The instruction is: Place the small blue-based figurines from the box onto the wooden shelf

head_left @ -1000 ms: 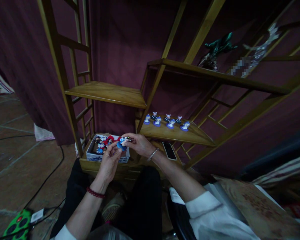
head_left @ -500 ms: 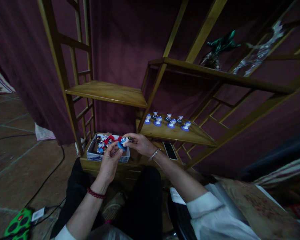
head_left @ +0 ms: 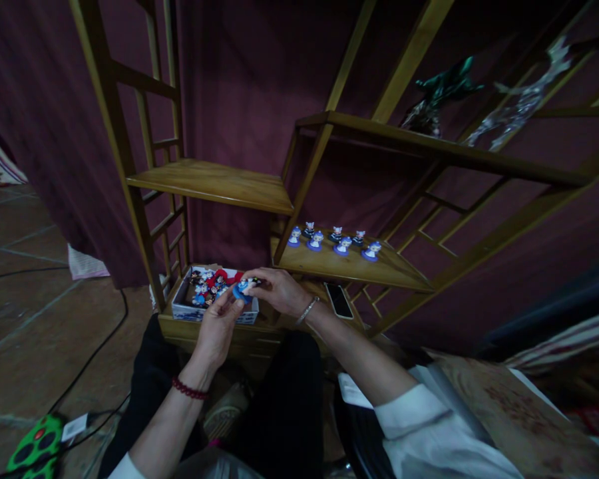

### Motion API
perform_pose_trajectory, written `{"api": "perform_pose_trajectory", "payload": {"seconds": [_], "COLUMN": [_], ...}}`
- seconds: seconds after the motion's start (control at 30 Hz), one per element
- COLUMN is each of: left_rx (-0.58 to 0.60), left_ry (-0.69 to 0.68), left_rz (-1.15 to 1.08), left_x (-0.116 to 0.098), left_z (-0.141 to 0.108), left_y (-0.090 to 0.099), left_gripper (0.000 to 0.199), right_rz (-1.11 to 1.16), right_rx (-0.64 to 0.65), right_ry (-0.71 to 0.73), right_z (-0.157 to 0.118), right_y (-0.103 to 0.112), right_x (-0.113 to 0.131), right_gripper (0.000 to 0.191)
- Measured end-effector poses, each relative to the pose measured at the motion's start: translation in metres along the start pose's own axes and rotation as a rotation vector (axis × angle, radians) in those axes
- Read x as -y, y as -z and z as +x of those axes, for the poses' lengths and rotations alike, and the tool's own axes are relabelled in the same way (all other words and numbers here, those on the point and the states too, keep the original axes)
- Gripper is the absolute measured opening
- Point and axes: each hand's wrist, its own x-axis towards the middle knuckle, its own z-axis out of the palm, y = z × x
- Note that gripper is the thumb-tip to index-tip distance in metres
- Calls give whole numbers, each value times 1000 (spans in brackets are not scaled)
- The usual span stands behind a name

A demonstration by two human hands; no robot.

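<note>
Between both hands is a small figurine (head_left: pixel 245 287) with a blue base and a white body. My left hand (head_left: pixel 219 322) grips it by the base from below left. From the right, my right hand (head_left: pixel 279 291) has its fingers closed on the upper part, which they partly cover. Just behind and left of the hands stands an open cardboard box (head_left: pixel 190 313) filled with several loose figurines (head_left: pixel 212 286) in red, blue, white and black. More figurines (head_left: pixel 343 245) stand upright in two rows on the shelf to the right, purple-based ones in front and dark-based ones behind.
The wooden display shelf (head_left: pixel 209 183) has uprights and boards at several heights. A phone (head_left: pixel 339 301) lies below the figurine shelf. Green and clear ornaments (head_left: pixel 446 86) stand on the upper right board. A green power strip (head_left: pixel 36 447) with cables lies on the floor.
The figurine in my hands has tilted slightly and sunk a little. Both hands keep hold of it in nearly the same place. The figurines on the shelf have not moved.
</note>
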Motion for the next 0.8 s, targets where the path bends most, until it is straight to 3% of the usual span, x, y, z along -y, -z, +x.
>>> {"api": "perform_pose_trajectory", "payload": {"seconds": [0.4, 0.8], "left_rx": [35, -1], "left_ry": [19, 86], "left_rz": [-12, -55], "left_x": [7, 15], "left_z": [-2, -7], "left_y": [6, 12], "left_gripper": [32, 21], "right_rz": [-114, -165], "right_rx": [81, 93], "right_ry": [75, 91], "right_z": [-1, -10], "right_y": [3, -11], "right_x": [7, -6], "right_gripper": [23, 26]}}
